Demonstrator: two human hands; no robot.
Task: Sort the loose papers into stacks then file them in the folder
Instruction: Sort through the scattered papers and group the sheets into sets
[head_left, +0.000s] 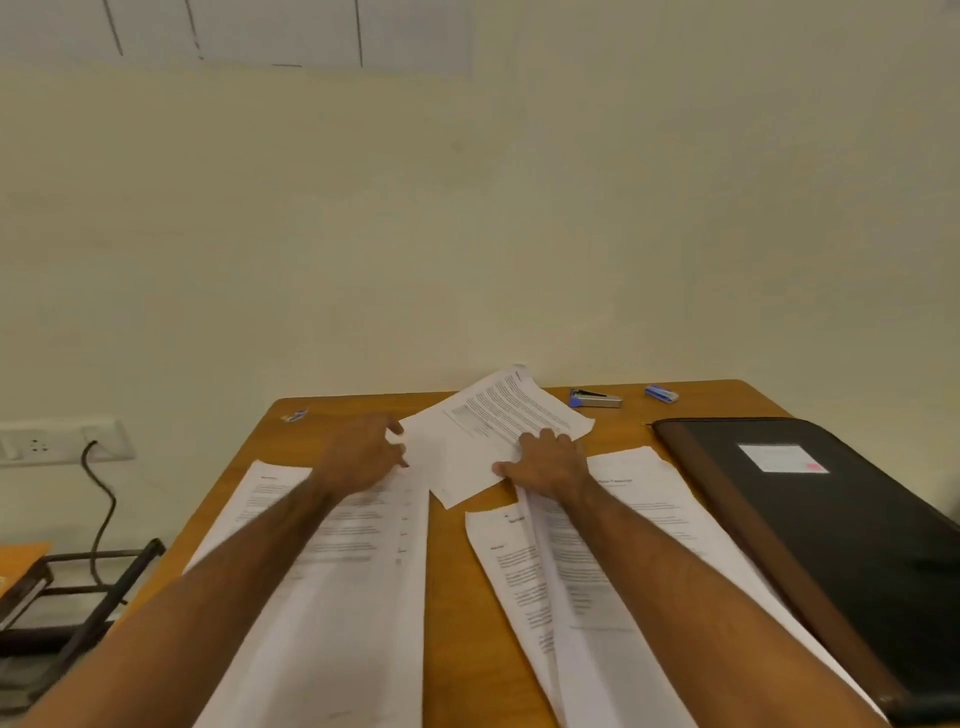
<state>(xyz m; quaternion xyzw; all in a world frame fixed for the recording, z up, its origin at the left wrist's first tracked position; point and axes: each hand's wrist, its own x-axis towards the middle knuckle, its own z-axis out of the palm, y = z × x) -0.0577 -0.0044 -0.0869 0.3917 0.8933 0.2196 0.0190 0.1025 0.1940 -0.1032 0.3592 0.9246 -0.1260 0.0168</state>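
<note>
Reaching across the wooden worktop (452, 545), both hands meet a loose pile of printed sheets (493, 426) lying askew near the far edge. The left hand (361, 454) touches the pile's left corner, fingers loosely curled; whether they pinch the paper I cannot tell. The right hand (548, 460) rests flat on the pile's near right part, fingers spread. A stack of papers (332, 597) lies under the left forearm, another stack (587, 582) under the right. The black folder (831, 540) lies closed along the right edge. A stapler (596, 398) and a blue staple box (661, 393) sit by the far edge.
</note>
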